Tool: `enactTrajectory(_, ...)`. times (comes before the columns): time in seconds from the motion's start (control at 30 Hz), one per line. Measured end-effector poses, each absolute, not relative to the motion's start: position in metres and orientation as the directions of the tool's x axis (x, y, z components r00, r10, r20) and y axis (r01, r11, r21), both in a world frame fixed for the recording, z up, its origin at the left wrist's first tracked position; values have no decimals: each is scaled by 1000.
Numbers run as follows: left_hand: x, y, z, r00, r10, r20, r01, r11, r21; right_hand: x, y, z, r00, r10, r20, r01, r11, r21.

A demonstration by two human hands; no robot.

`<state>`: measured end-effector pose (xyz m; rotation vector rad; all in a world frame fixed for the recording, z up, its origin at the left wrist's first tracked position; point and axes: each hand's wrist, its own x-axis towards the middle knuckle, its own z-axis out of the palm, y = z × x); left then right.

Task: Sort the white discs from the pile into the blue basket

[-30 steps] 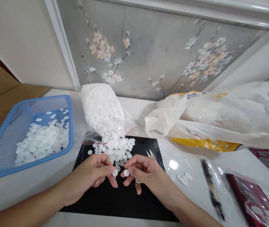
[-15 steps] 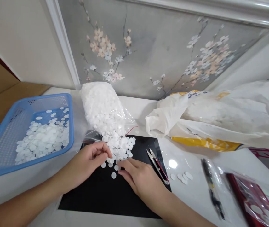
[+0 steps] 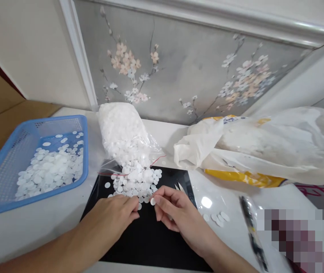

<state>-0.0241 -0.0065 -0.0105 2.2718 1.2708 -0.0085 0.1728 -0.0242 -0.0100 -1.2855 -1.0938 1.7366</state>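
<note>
A clear bag of small white discs [image 3: 122, 131] lies open, and a heap of spilled discs [image 3: 135, 182] spreads onto a black mat [image 3: 147, 240]. My right hand [image 3: 173, 210] pinches one white disc [image 3: 152, 201] between thumb and forefinger just below the heap. My left hand [image 3: 113, 218] is curled beside it, its fingertips at another disc [image 3: 139, 206] on the mat. Small snips [image 3: 179, 186] peek out behind my right hand.
A blue plastic basket [image 3: 14, 151] holding many white discs stands at the left. A white and yellow plastic bag [image 3: 264, 148] lies at the right. A few loose discs [image 3: 216, 218] and a black pen [image 3: 250, 227] lie on the white table.
Both hands reached into the heap half a second ago, then drew back. My right hand now lifts one disc in a pinch and covers most of the snips.
</note>
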Motion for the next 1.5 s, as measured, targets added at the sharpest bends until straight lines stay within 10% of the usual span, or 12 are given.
enactTrajectory(0.27,-28,0,0,525,762,-379,438,140,888,174,-23,-6,-338,863,-376,-274,-472,-838)
enactTrajectory(0.4,-27,0,-2,543,714,-442,225,383,896,173,-27,-6,-341,874,-347,-203,-429,-880)
enactTrajectory(0.8,-29,2,-4,507,740,-442,208,393,896,171,-28,-8,-373,859,-352,-157,-432,-888)
enactTrajectory(1.17,-41,13,12,375,793,-480,89,485,870,170,-29,-10,-332,907,-258,392,-117,-913)
enactTrajectory(1.37,-42,13,3,443,776,-449,131,440,889,160,-17,-5,-375,872,-313,176,-265,-948)
enactTrajectory(1.5,-45,12,3,436,787,-436,151,413,898,157,-18,-11,-292,919,-265,530,-76,-845)
